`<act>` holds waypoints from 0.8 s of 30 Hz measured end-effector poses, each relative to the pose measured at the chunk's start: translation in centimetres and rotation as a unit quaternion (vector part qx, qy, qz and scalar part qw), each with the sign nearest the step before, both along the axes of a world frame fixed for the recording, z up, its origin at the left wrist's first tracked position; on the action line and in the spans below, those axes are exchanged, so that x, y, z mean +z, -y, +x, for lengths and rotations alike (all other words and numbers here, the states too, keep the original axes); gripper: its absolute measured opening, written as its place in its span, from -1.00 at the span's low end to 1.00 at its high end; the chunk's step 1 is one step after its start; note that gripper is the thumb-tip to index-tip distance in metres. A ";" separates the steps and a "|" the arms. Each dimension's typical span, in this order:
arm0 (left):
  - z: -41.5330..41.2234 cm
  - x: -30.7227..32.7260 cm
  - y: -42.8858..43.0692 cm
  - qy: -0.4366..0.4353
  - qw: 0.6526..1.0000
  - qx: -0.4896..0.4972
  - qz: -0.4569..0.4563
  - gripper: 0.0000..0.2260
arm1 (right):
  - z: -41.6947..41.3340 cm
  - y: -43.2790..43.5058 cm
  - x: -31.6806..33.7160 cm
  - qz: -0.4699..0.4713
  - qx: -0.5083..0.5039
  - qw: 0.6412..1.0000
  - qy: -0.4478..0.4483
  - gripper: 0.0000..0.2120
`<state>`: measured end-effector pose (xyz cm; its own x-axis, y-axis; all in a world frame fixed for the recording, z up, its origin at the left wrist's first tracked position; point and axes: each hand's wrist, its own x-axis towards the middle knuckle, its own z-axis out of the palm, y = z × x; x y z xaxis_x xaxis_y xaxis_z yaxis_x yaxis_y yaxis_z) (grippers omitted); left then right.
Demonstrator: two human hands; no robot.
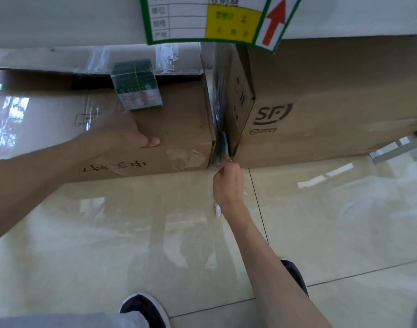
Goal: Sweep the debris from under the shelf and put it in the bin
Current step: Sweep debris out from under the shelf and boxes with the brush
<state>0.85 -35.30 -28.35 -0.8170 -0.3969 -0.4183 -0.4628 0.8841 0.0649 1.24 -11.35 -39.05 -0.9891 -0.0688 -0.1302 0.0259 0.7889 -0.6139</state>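
Two cardboard boxes stand on the tiled floor under a white shelf (60,20). My left hand (129,133) lies flat on the top front edge of the left box (179,129). My right hand (227,185) grips a small brush (224,144) whose blue-green head is pushed into the narrow gap between the left box and the SF box (333,110). A bit of the brush handle shows below my wrist. No debris or bin is visible.
A banded stack of green cards (137,86) rests on the left box. A green-bordered label with a red arrow (217,17) hangs from the shelf. My shoes (145,311) stand on the glossy floor. A metal frame leg (397,150) sits at right.
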 end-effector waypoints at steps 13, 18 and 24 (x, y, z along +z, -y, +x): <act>-0.3 0.4 -0.5 0.024 1.000 0.003 0.015 -0.33 | 0.7 -0.2 0.1 0.009 0.106 0.994 -0.023 -0.49; -0.4 -0.1 -0.4 0.027 0.999 0.027 0.009 -0.32 | 4.8 -3.0 0.5 0.023 0.093 0.995 0.016 -0.53; -3.2 -9.1 5.1 -0.007 0.999 0.044 -0.031 -0.28 | 5.8 -5.5 2.4 -0.032 0.052 0.997 -0.046 -0.64</act>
<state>-2.39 -40.43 -37.43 -0.7837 -0.4919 -0.3794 -0.5381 0.8426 0.0191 7.01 -5.83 -36.60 -0.9838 -0.1762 -0.0322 -0.1116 0.7437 -0.6592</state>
